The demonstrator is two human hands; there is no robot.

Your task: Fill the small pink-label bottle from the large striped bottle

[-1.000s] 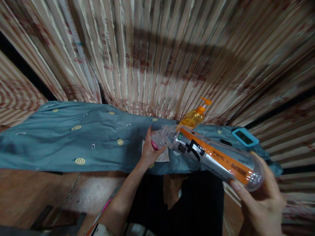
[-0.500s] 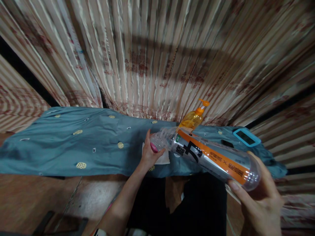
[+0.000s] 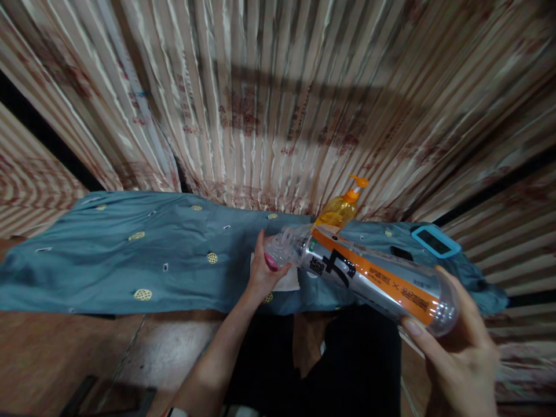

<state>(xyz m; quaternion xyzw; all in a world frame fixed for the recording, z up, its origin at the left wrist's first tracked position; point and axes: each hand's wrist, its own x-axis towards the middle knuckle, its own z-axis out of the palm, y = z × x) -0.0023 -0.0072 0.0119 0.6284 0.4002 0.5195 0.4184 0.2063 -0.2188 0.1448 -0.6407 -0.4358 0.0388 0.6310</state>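
By the left hand (image 3: 263,273), a clear vessel (image 3: 281,245) with a pink patch (image 3: 271,262) is being clasped between thumb and fingers over a white sheet (image 3: 288,284) on the draped table (image 3: 174,237); whether glass or plastic cannot be told, so a gentle hold is being advised. To its right, a clear plastic bottle (image 3: 374,275) is being held aslant, neck toward the vessel, contact unclear. Its slick walls are being judged light and prone to denting, the steadiest grip being favoured around the labelled middle, while its base is being pinched between thumb and fingers of the right hand (image 3: 461,346).
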